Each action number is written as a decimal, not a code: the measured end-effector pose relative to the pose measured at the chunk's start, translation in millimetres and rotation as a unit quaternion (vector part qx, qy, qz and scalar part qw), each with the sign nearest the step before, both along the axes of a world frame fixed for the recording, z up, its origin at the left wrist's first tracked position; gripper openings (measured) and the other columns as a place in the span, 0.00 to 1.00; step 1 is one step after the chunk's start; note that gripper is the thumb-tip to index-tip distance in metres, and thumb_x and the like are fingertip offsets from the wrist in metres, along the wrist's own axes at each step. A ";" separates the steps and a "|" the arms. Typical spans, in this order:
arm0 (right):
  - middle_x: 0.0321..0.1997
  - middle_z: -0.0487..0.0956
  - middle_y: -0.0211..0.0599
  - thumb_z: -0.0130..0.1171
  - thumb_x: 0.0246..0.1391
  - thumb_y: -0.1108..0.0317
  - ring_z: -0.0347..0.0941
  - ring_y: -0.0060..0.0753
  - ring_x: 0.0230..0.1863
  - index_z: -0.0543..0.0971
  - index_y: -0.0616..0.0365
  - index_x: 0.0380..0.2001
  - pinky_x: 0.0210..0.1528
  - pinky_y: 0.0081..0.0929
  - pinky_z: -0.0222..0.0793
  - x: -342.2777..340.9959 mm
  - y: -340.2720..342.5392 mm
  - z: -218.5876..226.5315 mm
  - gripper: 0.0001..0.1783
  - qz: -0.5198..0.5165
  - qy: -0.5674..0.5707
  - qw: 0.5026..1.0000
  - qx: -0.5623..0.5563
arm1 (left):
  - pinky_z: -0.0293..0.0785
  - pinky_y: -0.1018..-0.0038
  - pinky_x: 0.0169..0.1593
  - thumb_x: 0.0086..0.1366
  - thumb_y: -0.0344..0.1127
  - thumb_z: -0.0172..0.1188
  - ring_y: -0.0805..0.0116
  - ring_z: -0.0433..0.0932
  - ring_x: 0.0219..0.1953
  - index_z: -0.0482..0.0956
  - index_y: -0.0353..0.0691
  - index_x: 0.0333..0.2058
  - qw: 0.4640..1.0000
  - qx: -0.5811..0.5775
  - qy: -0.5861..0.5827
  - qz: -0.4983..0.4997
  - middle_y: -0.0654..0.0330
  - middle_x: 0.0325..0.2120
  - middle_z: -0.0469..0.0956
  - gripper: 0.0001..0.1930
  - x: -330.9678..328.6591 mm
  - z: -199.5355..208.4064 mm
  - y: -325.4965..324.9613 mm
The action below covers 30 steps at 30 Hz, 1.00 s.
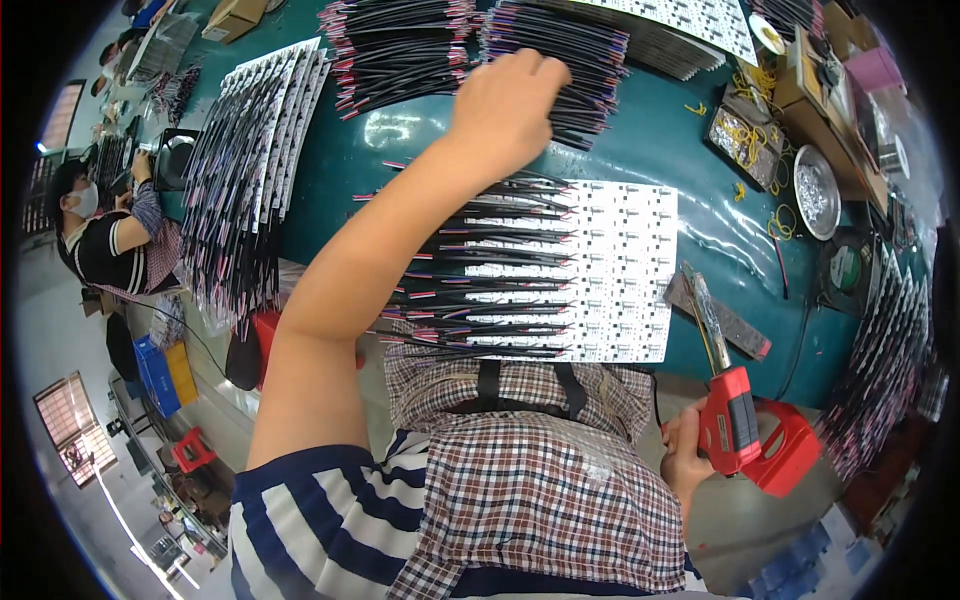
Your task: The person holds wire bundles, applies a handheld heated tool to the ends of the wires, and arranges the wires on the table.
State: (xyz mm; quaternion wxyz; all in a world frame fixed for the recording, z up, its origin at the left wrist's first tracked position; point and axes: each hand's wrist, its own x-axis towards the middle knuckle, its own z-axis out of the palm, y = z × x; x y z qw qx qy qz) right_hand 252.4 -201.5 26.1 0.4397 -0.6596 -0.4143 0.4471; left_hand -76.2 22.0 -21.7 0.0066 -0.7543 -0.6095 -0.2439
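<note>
My left hand reaches across to a pile of black cables with bare coloured wire ends at the far side of the table. Its fingers curl down onto the pile, and the fingertips are hidden. In front of me lies a white circuit board panel with rows of small parts. Black cables run leftward from its left half, partly under my forearm. At the lower right, my right hand grips a red soldering gun, its metal tip pointing up beside the panel's right edge.
Another cable pile lies at the far left. Wired panels stack at the left and right; more panels stand at the back. A metal bar, a round metal dish and a tray sit rightward. A masked co-worker sits left.
</note>
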 end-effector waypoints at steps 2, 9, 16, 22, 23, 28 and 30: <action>0.21 0.70 0.29 0.54 0.59 0.77 0.63 0.18 0.17 0.71 0.64 0.38 0.20 0.18 0.57 1.8 0.3 0.8 0.05 0.005 0.003 1.000 0.002 | 0.73 0.60 0.45 0.44 0.23 0.61 0.53 0.75 0.43 0.73 0.45 0.41 0.999 -0.007 0.026 0.047 0.56 0.37 0.73 0.21 -26.0 5.2 -5.9; 0.23 0.69 0.30 0.52 0.60 0.78 0.57 0.15 0.15 0.70 0.67 0.48 0.20 0.18 0.58 0.0 9.0 -0.7 0.13 0.067 -0.052 0.996 0.024 | 0.73 0.59 0.42 0.44 0.25 0.61 0.55 0.76 0.42 0.74 0.43 0.39 0.986 -0.009 0.117 0.116 0.58 0.36 0.76 0.20 -117.1 -16.6 -13.0; 0.19 0.66 0.27 0.52 0.59 0.79 0.56 0.15 0.14 0.71 0.67 0.42 0.20 0.19 0.58 2.5 15.7 -2.3 0.08 0.104 -0.106 0.988 0.039 | 0.72 0.59 0.43 0.51 0.31 0.60 0.52 0.74 0.41 0.73 0.40 0.37 0.993 -0.030 0.060 0.099 0.54 0.34 0.76 0.13 -120.2 -20.3 -19.5; 0.18 0.66 0.27 0.53 0.58 0.78 0.56 0.15 0.14 0.71 0.67 0.39 0.19 0.19 0.58 2.6 14.9 -1.1 0.06 0.103 -0.151 0.982 0.056 | 0.71 0.59 0.45 0.59 0.31 0.59 0.51 0.74 0.43 0.73 0.37 0.43 0.993 0.021 0.081 0.080 0.51 0.38 0.74 0.13 -120.1 -33.8 -24.9; 0.18 0.66 0.27 0.54 0.58 0.78 0.56 0.15 0.14 0.71 0.67 0.39 0.19 0.19 0.58 -1.0 16.3 2.9 0.07 0.100 -0.138 0.984 0.045 | 0.71 0.59 0.44 0.61 0.32 0.59 0.50 0.73 0.43 0.73 0.37 0.43 0.992 0.032 0.077 0.090 0.50 0.38 0.73 0.12 -120.8 -36.0 -26.0; 0.20 0.67 0.29 0.55 0.58 0.77 0.57 0.16 0.14 0.71 0.68 0.41 0.19 0.19 0.59 -5.7 20.8 5.7 0.09 0.084 -0.127 0.987 0.055 | 0.71 0.65 0.41 0.69 0.36 0.55 0.60 0.77 0.32 0.70 0.35 0.42 0.963 0.113 -0.185 0.162 0.54 0.30 0.77 0.10 -118.3 -12.9 -30.7; 0.22 0.69 0.32 0.55 0.58 0.77 0.58 0.16 0.14 0.70 0.69 0.44 0.19 0.20 0.60 -11.1 26.1 10.5 0.11 0.059 -0.105 0.989 0.081 | 0.72 0.78 0.39 0.72 0.37 0.52 0.75 0.77 0.32 0.71 0.34 0.41 0.928 0.156 -0.305 0.148 0.59 0.33 0.80 0.10 -110.3 1.7 -32.9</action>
